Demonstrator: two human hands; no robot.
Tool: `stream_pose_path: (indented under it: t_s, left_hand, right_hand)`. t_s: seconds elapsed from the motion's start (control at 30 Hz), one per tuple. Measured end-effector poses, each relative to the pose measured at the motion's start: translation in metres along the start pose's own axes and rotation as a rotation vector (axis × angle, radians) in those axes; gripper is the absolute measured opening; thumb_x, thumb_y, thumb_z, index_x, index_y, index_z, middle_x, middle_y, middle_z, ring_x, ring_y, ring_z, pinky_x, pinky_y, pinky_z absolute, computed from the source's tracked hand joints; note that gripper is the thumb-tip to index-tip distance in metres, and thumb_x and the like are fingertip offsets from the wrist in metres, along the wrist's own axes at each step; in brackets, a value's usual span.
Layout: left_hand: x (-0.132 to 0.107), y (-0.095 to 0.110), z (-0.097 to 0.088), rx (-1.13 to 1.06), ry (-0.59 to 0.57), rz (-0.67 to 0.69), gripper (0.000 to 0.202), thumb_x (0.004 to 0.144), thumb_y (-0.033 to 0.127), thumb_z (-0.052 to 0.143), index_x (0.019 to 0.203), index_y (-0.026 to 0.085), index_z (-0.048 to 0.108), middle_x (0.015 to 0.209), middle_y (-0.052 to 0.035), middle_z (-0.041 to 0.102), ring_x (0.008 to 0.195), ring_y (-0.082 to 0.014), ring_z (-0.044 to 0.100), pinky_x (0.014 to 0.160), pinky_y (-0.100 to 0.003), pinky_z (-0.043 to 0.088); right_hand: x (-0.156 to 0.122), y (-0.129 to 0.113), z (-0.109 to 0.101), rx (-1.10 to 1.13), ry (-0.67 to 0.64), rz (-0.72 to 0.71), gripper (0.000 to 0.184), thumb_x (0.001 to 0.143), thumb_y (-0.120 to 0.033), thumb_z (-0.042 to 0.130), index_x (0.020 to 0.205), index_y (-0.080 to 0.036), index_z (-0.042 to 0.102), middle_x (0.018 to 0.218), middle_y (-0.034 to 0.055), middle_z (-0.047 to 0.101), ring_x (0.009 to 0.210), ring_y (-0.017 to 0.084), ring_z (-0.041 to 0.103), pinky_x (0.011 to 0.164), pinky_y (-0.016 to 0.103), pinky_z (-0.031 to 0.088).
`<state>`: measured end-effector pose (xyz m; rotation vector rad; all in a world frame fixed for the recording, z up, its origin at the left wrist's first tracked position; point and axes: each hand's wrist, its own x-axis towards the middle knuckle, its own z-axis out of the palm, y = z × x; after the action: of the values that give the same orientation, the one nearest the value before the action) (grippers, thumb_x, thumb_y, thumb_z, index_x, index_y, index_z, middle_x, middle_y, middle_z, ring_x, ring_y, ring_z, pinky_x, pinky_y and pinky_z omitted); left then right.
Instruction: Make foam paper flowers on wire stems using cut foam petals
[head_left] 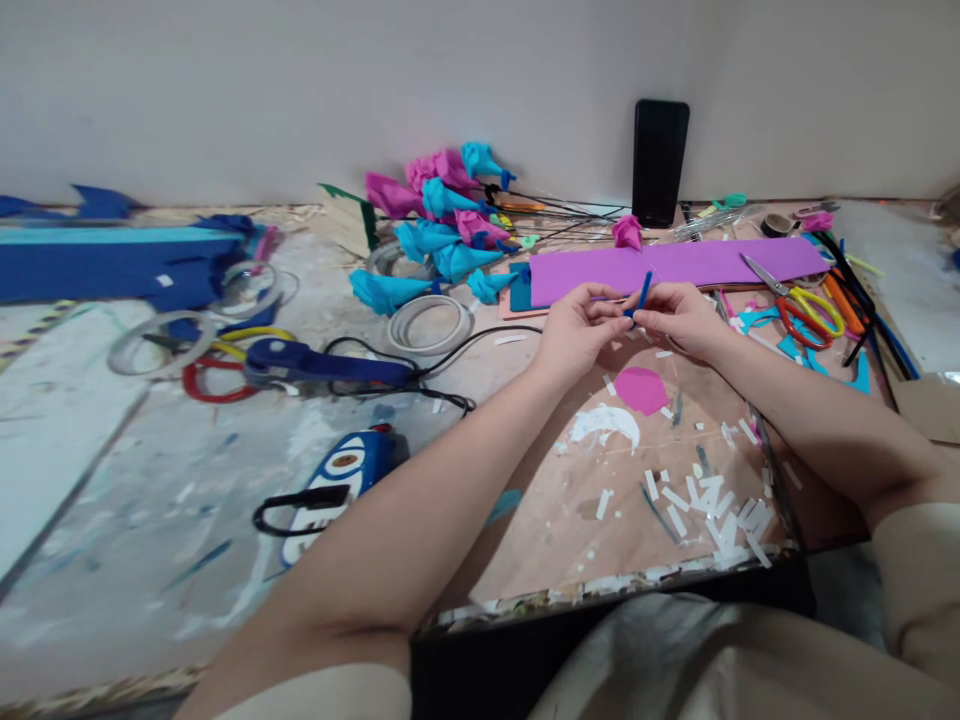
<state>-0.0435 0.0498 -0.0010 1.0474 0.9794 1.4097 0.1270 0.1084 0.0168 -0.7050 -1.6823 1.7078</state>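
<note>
My left hand and my right hand meet above a pinkish work board. Both pinch a short blue stick that stands tilted between their fingertips, fingers closed on it. Just behind the hands lies a long purple foam strip. A magenta paper cutout and several white paper scraps lie on the board below my hands.
Cyan and magenta paper flowers are piled at the back centre. Red-and-yellow scissors lie at the right beside pipe cleaners. A blue glue gun, tape rolls, a blue-white tool and blue foam sheets fill the left. A black phone leans on the wall.
</note>
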Motion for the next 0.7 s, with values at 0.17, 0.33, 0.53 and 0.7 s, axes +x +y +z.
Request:
stream_pose_path:
  t_s: [0.17,0.33,0.53,0.7]
  left_hand:
    - [-0.002,-0.003,0.003,0.118,0.085,0.150,0.046,0.066,0.015,0.081,0.095,0.023,0.046,0.087,0.0055,0.066,0.067,-0.0103,0.070,0.066,-0.023,0.057]
    - [-0.007,-0.002,0.005,0.269,0.133,0.270,0.033,0.070,0.020,0.081,0.088,0.021,0.053,0.085,0.0031,0.067,0.076,-0.0109,0.070,0.074,-0.023,0.057]
    - [-0.016,0.004,0.008,0.463,0.195,0.364,0.022,0.074,0.024,0.082,0.086,0.019,0.064,0.081,0.0000,0.075,0.076,-0.0143,0.073,0.077,-0.026,0.059]
    - [-0.018,0.001,0.007,0.486,0.266,0.454,0.018,0.077,0.022,0.081,0.088,0.020,0.066,0.083,0.0001,0.076,0.077,-0.0144,0.074,0.079,-0.026,0.059]
  right_hand:
    - [-0.002,-0.005,0.004,0.005,0.019,-0.045,0.035,0.071,-0.039,0.087,0.083,-0.016,0.064,0.056,-0.0056,0.060,0.048,0.008,0.051,0.047,0.020,0.038]
    - [0.000,-0.002,0.003,0.045,0.096,-0.014,0.039,0.066,-0.043,0.090,0.080,-0.017,0.064,0.053,-0.0041,0.063,0.043,0.009,0.053,0.041,0.020,0.038]
    - [0.002,-0.002,0.001,0.152,0.104,0.022,0.043,0.059,-0.042,0.094,0.076,-0.017,0.064,0.056,-0.0012,0.068,0.047,0.011,0.060,0.041,0.019,0.044]
    - [0.000,-0.005,0.003,0.173,0.104,0.061,0.042,0.057,-0.040,0.095,0.070,-0.017,0.062,0.054,-0.0003,0.068,0.045,0.010,0.059,0.040,0.018,0.043]
